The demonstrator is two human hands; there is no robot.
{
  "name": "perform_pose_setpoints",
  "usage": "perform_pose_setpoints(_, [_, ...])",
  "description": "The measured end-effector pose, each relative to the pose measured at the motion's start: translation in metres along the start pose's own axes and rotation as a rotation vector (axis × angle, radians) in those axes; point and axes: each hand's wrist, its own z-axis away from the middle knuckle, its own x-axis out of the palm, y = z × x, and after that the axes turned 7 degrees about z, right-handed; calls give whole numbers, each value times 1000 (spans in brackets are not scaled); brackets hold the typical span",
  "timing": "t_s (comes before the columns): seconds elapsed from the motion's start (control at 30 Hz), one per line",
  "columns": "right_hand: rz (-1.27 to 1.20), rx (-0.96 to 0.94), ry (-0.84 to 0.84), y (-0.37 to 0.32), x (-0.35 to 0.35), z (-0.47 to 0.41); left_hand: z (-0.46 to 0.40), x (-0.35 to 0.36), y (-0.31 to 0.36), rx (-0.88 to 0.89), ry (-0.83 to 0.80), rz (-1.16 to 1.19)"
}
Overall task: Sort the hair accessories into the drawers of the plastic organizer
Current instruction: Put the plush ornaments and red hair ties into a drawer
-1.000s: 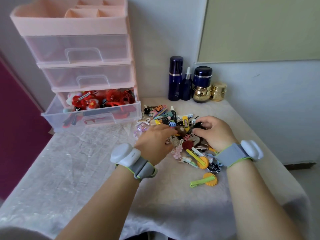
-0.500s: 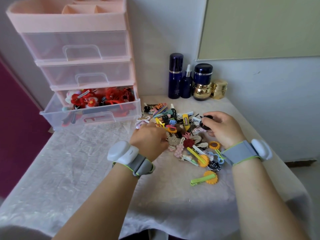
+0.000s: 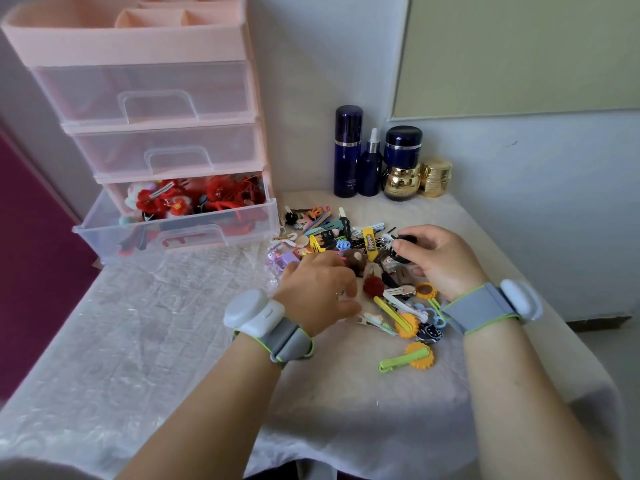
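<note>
Pale crinkled cloth covered the surface (image 3: 145,341), where a heap of hair accessories (image 3: 360,258) lay beside the plastic organizer (image 3: 145,98), its bottom drawer (image 3: 180,233) pulled out. The left hand (image 3: 317,291) rested curled over the heap, its grip hidden; the right hand (image 3: 436,259) pinched a small black accessory (image 3: 407,239).

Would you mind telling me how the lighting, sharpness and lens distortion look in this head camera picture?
Head view: soft daylight, no harsh shadows; small glare spots on the gold jar. Wide-angle bending tilts the plastic organizer and stretches the forearms. The left hand looks slightly motion-smeared; the right hand and the pile of hair accessories read fairly sharp.
</note>
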Motion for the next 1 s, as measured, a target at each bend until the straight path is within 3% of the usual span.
perform_pose_setpoints(0.13, [-6,-7,-9,-5,3,1,1,-5,-3,-43,15,-38])
perform_pose_setpoints(0.27, [41,-24,-45,-10,6,2,2,-8,-7,-17,139,54])
perform_pose_setpoints(0.47, [36,-32,-73,-17,15,0,8,-20,-17,-39,516,217])
perform_pose_setpoints(0.67, [50,-82,-147,-32,28,3,14,-31,-33,-144,836,196])
perform_pose_setpoints(0.83, [2,-144,-168,-52,46,7,23,-34,-42,-229,952,110])
perform_pose_setpoints(1.0, [-203,-320,-51,-86,60,8,29,-36,-48,-271,963,95])
